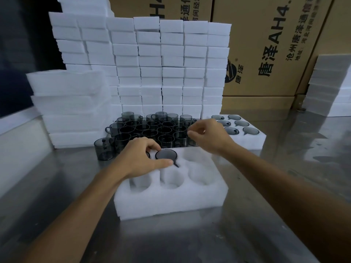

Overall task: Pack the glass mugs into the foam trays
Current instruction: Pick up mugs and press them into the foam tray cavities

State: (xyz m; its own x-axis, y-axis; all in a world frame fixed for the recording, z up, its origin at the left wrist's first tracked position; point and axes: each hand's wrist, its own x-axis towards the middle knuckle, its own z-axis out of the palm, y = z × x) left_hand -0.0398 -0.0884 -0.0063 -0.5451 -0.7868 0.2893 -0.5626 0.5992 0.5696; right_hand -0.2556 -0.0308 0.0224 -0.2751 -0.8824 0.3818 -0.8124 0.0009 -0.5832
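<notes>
A white foam tray [171, 202] with round pockets lies in front of me on the metal table. One smoky grey glass mug [166, 154] sits in its far middle pocket, handle in the slot. My left hand [140, 158] rests on the tray with thumb and fingers around that mug's rim. A second mug rim peeks out under that hand at the far left pocket. My right hand [207, 137] hovers over the right edge of the cluster of loose grey mugs [152, 130], fingers curled and apart; I see nothing in it.
A filled foam tray [252, 137] with several mugs lies at the back right. Tall stacks of white foam trays [167, 63] stand behind the mugs, more at the left [70, 107] and right [326, 88]. Cardboard boxes [275, 44] stand at the back. One mug [104, 149] stands apart at the left.
</notes>
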